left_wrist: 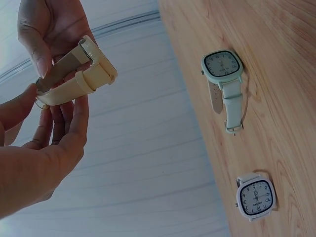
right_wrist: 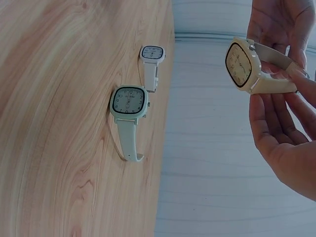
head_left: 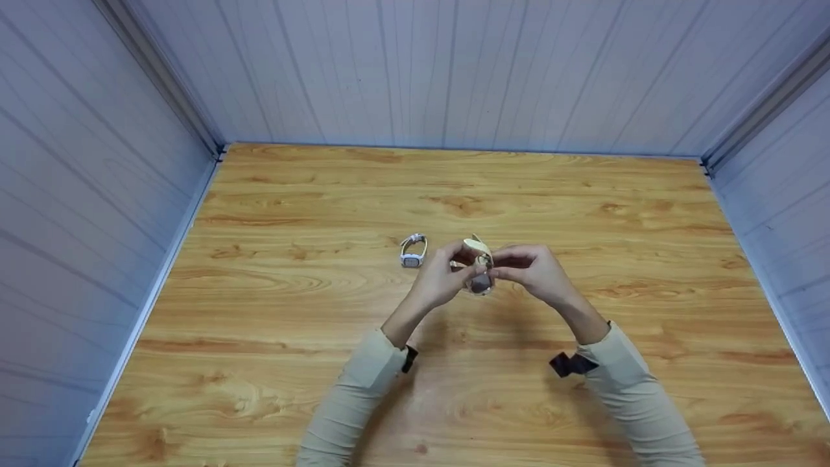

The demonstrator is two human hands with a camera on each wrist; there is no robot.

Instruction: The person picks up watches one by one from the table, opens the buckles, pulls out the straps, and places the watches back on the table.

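Note:
A cream watch (left_wrist: 74, 94) is held up off the table between the two hands, its strap bent into a loop. The left hand (head_left: 443, 279) pinches the strap near its buckle end, thumb on one side and fingers underneath. From the other side, the right hand (head_left: 541, 272) grips the same strap end with thumb and fingers. The right wrist view shows the cream watch's squarish dial (right_wrist: 239, 64) facing away from the hands. Fingers partly hide the buckle. A mint-green watch (right_wrist: 129, 103) lies on the table beneath the hands.
To the left of the hands a white watch (head_left: 412, 251) rests on the wood-grain table (head_left: 292, 311), its strap curved behind the dial. Pale panel walls (head_left: 415, 71) enclose the table at the back and both sides. Dark bands (head_left: 574, 364) are worn at the sleeves.

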